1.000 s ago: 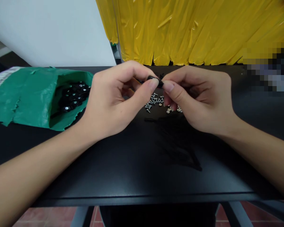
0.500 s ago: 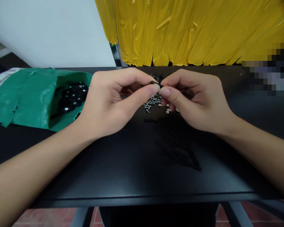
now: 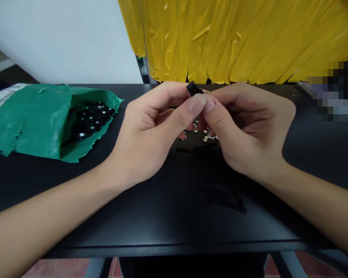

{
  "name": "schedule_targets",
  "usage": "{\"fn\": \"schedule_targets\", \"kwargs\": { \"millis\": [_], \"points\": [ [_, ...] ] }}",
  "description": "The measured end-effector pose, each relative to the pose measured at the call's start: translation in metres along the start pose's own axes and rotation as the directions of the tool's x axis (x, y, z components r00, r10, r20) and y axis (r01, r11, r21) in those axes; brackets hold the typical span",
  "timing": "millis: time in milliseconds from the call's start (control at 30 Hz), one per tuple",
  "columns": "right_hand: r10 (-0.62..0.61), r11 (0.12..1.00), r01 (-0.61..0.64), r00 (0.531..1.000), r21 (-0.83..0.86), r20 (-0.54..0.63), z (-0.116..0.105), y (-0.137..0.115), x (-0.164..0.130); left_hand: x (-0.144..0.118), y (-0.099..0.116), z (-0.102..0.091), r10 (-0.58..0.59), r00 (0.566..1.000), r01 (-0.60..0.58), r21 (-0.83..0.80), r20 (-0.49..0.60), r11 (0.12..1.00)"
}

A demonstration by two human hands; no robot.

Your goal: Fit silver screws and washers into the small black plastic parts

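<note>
Above the middle of the dark table, my left hand [image 3: 159, 131] pinches a small black plastic piece [image 3: 192, 88] between thumb and forefinger. My right hand [image 3: 246, 127] is closed too, its thumb and forefinger pressed at the piece's right end, thumb tips touching. The fingers cover most of the piece, so its exact kind cannot be told. Behind and below the hands lie small metal washers [image 3: 205, 139] and a few screws [image 3: 196, 124], partly hidden by the fingers. Closer to me, some thin black parts [image 3: 237, 202] lie on the table, hard to make out against it.
A torn green plastic bag [image 3: 31, 119] lies open at the left, with many black pieces with shiny metal dots [image 3: 92, 119] inside. Yellow plastic sheeting [image 3: 220, 42] hangs behind the table [image 3: 162, 220], beside a white panel [image 3: 69, 38]. A blurred-out patch covers the far right.
Both hands have turned and come closer together, the right wrist rising. More of the black piece now shows above the thumbs. The screws behind are more covered by my fingers.
</note>
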State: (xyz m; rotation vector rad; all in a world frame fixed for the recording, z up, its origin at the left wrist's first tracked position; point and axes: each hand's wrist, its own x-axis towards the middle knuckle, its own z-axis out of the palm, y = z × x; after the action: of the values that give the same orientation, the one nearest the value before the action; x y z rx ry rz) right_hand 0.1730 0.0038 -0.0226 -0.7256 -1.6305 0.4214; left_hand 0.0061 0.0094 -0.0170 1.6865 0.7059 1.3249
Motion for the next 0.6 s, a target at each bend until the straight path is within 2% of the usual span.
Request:
{"fn": "schedule_targets", "kwargs": {
  "millis": [100,233,400,467,600],
  "points": [
    [0.011,0.999,-0.009,0.998,-0.033,0.061,0.000,-0.001,0.000,0.000,-0.001,-0.003,0.020,1.000,-0.020,0.032,-0.010,0.999],
    [0.035,0.993,-0.010,0.977,-0.120,0.210,-0.007,0.009,0.008,0.006,-0.006,-0.015,0.014,0.999,-0.007,0.191,-0.036,0.982],
    [0.135,0.951,-0.076,0.974,-0.299,0.182,-0.030,0.030,0.029,0.015,-0.011,-0.029,0.024,1.000,-0.027,0.404,0.014,0.914],
    [0.185,0.917,-0.071,0.947,-0.391,0.261,-0.038,0.036,0.034,0.016,-0.010,-0.033,-0.021,0.998,-0.007,0.486,0.051,0.874],
    [0.225,0.852,0.040,0.873,-0.522,0.434,-0.039,0.044,0.030,0.017,-0.007,-0.036,-0.127,0.981,0.007,0.634,0.144,0.773]
  ]
}}
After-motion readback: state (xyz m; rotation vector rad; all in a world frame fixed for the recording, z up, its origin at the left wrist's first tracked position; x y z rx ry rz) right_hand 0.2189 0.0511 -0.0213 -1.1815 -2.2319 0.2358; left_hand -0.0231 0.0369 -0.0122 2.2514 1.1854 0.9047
